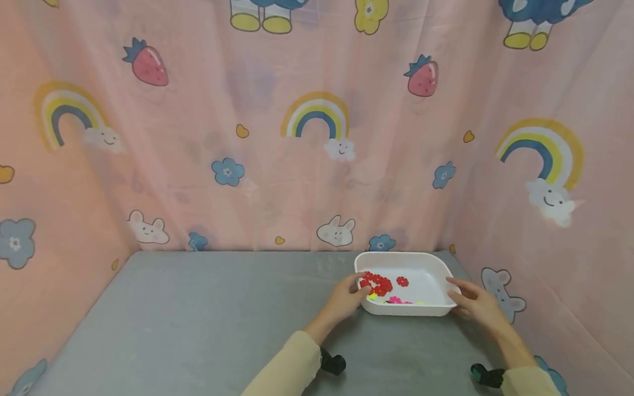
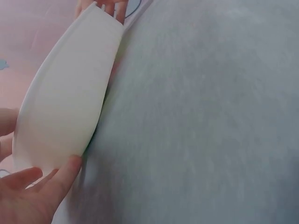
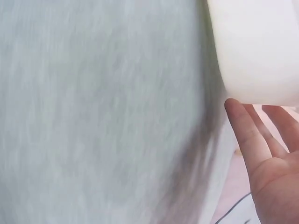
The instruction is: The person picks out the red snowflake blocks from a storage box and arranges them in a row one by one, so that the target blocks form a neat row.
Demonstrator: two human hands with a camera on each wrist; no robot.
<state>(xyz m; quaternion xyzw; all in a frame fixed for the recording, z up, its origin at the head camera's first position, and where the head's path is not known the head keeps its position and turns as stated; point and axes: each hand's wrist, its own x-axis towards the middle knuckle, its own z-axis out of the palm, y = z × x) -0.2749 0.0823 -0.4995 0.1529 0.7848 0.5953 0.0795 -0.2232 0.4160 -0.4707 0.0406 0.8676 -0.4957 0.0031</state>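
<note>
A white plastic tray [image 1: 411, 311] with rounded corners is at the far right of the grey table. Inside it, several red flower-shaped pieces [image 1: 378, 284] cluster toward the left, and one more red piece [image 1: 403, 281] lies apart. Pink pieces [image 1: 395, 300] and a yellow piece [image 1: 372, 296] show near the front wall. My left hand [image 1: 344, 298] grips the tray's left end, its fingertips against the wall in the left wrist view. At the opposite end my right hand [image 1: 476, 306] holds the tray, fingertips under its corner in the right wrist view. Whether the tray's base touches the table I cannot tell.
The grey tabletop [image 1: 198, 319] stretches left and in front of the tray. A pink patterned curtain [image 1: 277, 203] hangs behind the table and along both sides, close to the tray's back and right. Black wrist mounts [image 1: 333, 363] stick out at both sleeves.
</note>
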